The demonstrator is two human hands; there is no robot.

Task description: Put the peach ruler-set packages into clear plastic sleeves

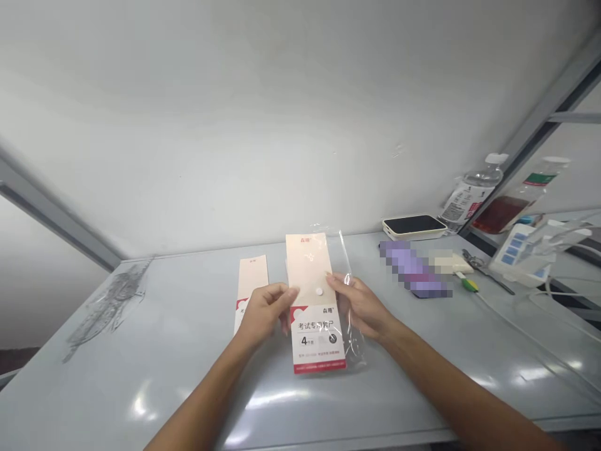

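Observation:
A tall beige card [312,294] with a red and white printed lower part stands in front of me over the grey table [188,351]. It sits partly inside a clear plastic sleeve [346,263]. My left hand [263,311] pinches the card's left edge. My right hand [359,304] grips the sleeve at the card's right edge. A second beige card [251,282] of the same kind lies flat on the table just left of my left hand.
At the back right lie a phone [413,226], a blurred purple object [416,269], a cream block [448,262], scissors [483,269], two bottles [469,194] and a white device with cables [521,254]. A white wall rises behind the table.

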